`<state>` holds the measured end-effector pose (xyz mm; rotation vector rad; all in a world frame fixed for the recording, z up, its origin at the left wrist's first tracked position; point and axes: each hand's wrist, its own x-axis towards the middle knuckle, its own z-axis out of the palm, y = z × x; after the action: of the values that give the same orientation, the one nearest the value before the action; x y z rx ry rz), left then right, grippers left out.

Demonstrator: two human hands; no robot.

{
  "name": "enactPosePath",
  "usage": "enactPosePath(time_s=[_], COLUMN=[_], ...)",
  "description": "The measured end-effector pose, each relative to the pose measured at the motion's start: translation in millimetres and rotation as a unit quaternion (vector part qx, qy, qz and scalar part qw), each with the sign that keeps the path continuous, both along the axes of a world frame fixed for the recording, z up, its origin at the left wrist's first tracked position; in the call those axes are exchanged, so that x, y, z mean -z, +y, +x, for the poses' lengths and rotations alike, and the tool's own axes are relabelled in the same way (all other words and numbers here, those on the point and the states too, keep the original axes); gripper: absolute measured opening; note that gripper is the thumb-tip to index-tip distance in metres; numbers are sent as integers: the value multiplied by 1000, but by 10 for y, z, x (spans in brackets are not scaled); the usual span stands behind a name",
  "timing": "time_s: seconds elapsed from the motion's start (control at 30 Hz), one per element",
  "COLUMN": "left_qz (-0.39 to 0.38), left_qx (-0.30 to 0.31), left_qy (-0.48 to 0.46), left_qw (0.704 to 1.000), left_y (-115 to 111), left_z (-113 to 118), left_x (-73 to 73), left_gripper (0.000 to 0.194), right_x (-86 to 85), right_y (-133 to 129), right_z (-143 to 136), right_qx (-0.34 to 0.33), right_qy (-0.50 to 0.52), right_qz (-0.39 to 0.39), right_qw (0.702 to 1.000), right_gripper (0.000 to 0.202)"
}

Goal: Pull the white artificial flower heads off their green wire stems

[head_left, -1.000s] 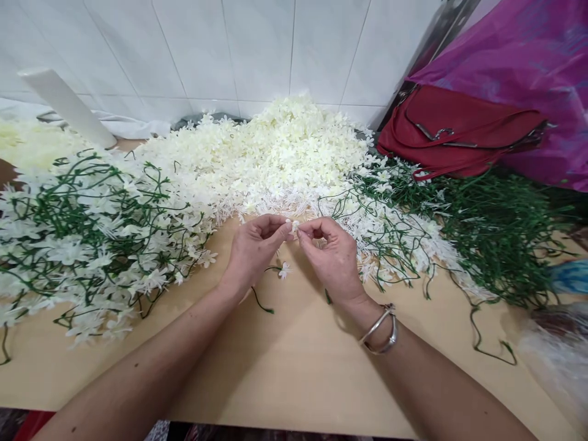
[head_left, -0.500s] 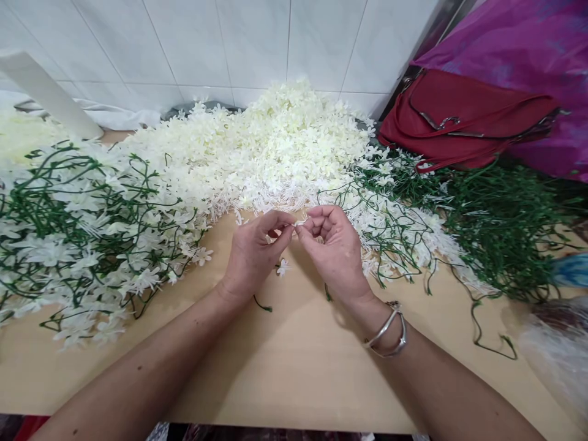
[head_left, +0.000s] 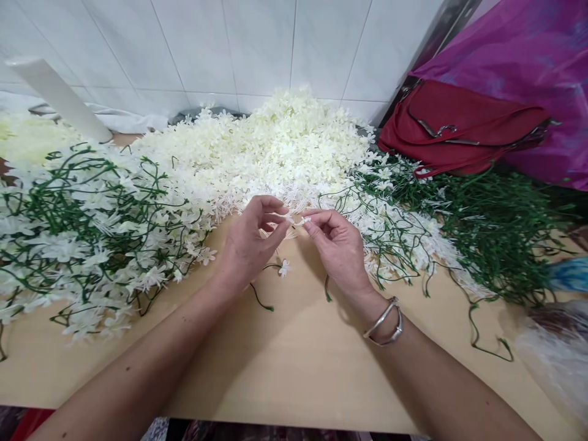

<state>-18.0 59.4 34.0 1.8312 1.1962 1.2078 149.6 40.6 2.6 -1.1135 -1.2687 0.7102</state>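
Above the middle of the table (head_left: 275, 373), my left hand (head_left: 252, 239) and my right hand (head_left: 339, 246) face each other with fingertips a little apart. Thumb and fingers of each pinch a small white artificial flower piece (head_left: 299, 222); its exact shape is too small to make out. Just below my left hand lie a green stem (head_left: 263, 300) and a single white flower (head_left: 285, 267). Another short green stem (head_left: 327, 289) rests beside my right wrist, which wears silver bangles (head_left: 383, 324).
Loose white blossoms (head_left: 294, 135) are heaped at the back against the tiled wall (head_left: 257, 49). Flowers on green stems (head_left: 68, 239) pile up at left. At right are green stems (head_left: 491, 226), a red handbag (head_left: 459, 128), a purple bag (head_left: 519, 55) and clear plastic (head_left: 551, 355).
My fingertips have moved slightly apart, and more of the white piece shows between them. The left fingers have opened out a little. The view has shifted slightly.
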Motion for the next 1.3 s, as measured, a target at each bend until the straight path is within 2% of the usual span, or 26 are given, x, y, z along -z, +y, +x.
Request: enactPosePath(time_s=[0.07, 0.1, 0.17, 0.27, 0.33, 0.43, 0.5, 0.6, 0.67, 0.77, 0.83, 0.93, 1.0, 1.13, 1.3], left_qz=[10, 23, 57, 61, 56, 63, 61, 28, -49, -177, -191, -166, -155, -132, -139], left_qx=[-16, -2, 77, 224, 266, 274, 277, 293, 301, 274, 214, 122, 94, 75, 75], left_qy=[75, 118, 199, 280, 308, 317, 307, 263, 193, 47, -13, -21, -10, 7, -23], left_qw=[997, 993, 975, 932, 912, 906, 909, 919, 932, 944, 958, 978, 983, 988, 987], left_y=[-37, -76, -188, -396, -507, -577, -579, -581, -593, -582, -543, -485, -476, -501, -507], left_z=[-92, -156, -311, -549, -660, -713, -687, -619, -580, -541, -523, -503, -493, -482, -477], left_x=[-126, -185, -258, -202, -77, 112, 162, 108, 50, 61, 146, 305, 375, 418, 451], left_gripper=[17, 13, 7, 9, 13, 10, 17, 17, 15, 20, 23, 24, 22, 20, 20], right_x=[-3, -5, -6, -5, -12, -45, -75, -108, -114, -110, -110, -122, -133, -148, -154], right_y=[4, 4, 7, 25, 38, 42, 33, 16, 12, 13, 8, -18, -42, -70, -75], right_z=[1, 1, 2, 17, 34, 54, 58, 58, 58, 56, 49, 30, 20, 19, 29], right_qx=[-25, -33, -34, -23, -23, -27, -30, -45, -66, -123, -171, -233, -262, -285, -296], right_qy=[36, 47, 56, 59, 62, 58, 59, 63, 59, 38, 22, -7, -28, -64, -57], right_qz=[-12, -18, -19, -8, -13, -24, -21, -24, -41, -68, -85, -121, -141, -165, -198], right_qw=[999, 998, 998, 998, 998, 998, 998, 997, 995, 989, 981, 965, 954, 942, 932], right_gripper=[6, 7, 9, 13, 17, 22, 24, 23, 21, 20, 20, 19, 16, 14, 20])
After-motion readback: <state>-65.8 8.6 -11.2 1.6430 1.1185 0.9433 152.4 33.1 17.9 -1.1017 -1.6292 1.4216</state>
